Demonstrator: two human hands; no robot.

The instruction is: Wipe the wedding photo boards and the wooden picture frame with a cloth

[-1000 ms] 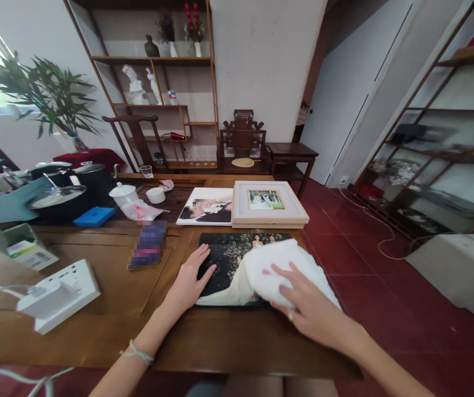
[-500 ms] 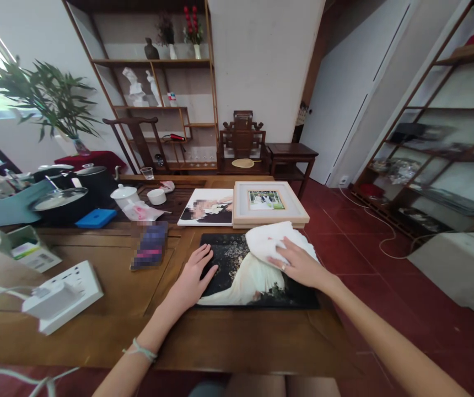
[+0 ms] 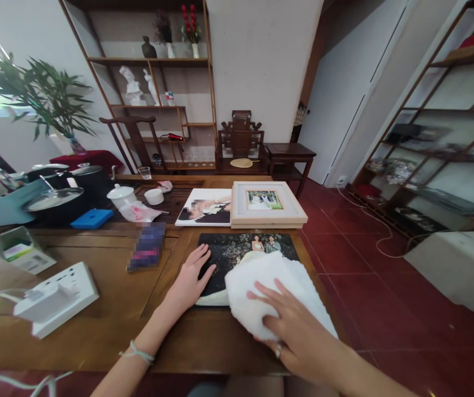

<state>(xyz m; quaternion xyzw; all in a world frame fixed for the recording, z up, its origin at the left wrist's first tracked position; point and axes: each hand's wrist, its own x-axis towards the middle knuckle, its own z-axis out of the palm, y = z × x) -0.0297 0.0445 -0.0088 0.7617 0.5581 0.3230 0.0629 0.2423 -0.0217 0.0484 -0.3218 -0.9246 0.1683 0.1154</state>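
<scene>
Two bare hands in my feed: the left hand lies flat, fingers loosely spread over the left edge of the dark photo panel, gripping nothing; the right hand, fingers spread and bent, holds a white cloth across its near right corner. I'd judge a hard rightward drag could slide the panel off the table if the left hand slackened. At left, the small box's print is too small to read.

The wooden tabletop bears a dark photo panel at lower centre, a white-edged photo print above it, and, lower left, a power strip and open carton.
</scene>
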